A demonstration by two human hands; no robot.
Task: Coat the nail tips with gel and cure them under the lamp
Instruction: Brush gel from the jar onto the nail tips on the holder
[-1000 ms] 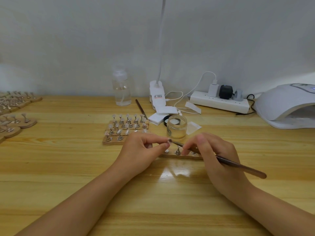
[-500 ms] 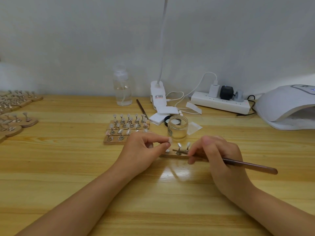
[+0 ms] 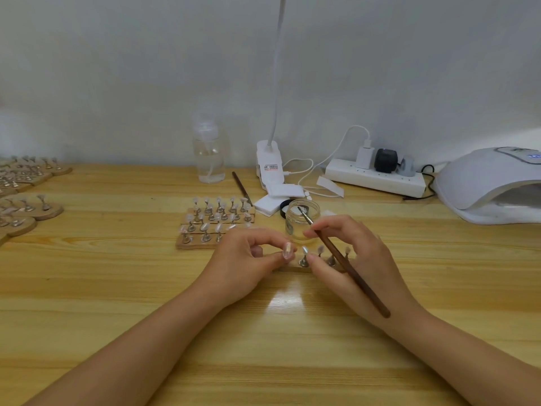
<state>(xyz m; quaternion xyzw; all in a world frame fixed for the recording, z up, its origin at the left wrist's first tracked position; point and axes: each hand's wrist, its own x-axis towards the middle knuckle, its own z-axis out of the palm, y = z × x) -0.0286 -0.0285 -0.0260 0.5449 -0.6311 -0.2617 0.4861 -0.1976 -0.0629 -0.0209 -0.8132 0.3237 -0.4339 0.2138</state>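
My left hand [image 3: 248, 259] pinches a clear nail tip [image 3: 287, 250] between thumb and forefinger, just left of a low wooden strip [image 3: 292, 270] with small metal stands. One stand [image 3: 304, 257] carries a tip right beside the held one. My right hand [image 3: 351, 253] grips a brown brush [image 3: 348, 266], its bristle end reaching into the open glass gel jar [image 3: 303, 221] behind the strip. The white curing lamp [image 3: 491, 186] sits at the far right, its opening facing left.
Wooden holders with several mounted tips [image 3: 216, 222] lie left of the jar. More holders [image 3: 26, 197] crowd the left edge. A clear pump bottle [image 3: 208, 153], a second brush [image 3: 241, 187], a clip lamp base [image 3: 269, 165], white pads [image 3: 275, 197] and a power strip [image 3: 377, 177] line the back.
My right hand has swung the brush from lying low toward the left hand up and forward, so its bristles now dip into the jar. The left hand keeps pinching the tip.
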